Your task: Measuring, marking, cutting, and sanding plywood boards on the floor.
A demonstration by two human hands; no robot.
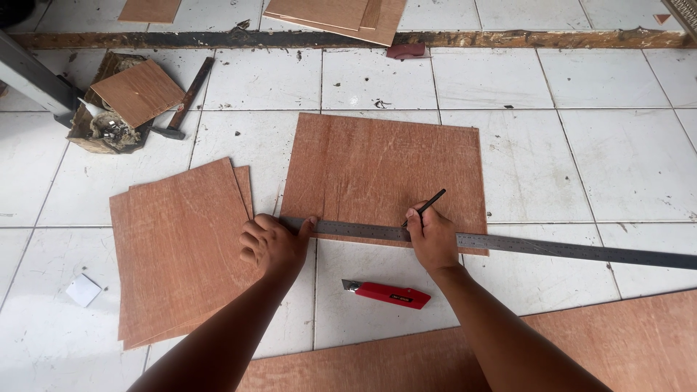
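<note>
A reddish plywood sheet [381, 170] lies flat on the white tiled floor [624, 160]. A long steel ruler [552, 247] crosses its near edge and runs off to the right. My left hand [273, 245] presses down the ruler's left end, thumb on the metal. My right hand [431, 238] grips a black pencil [427, 204], its tip on the sheet just above the ruler.
A red utility knife [387, 293] lies on the tile between my forearms. A stack of plywood pieces [178, 247] sits at left, a large sheet [639, 341] at bottom right. A hammer [186, 100] and a box of nails [109, 116] are at upper left.
</note>
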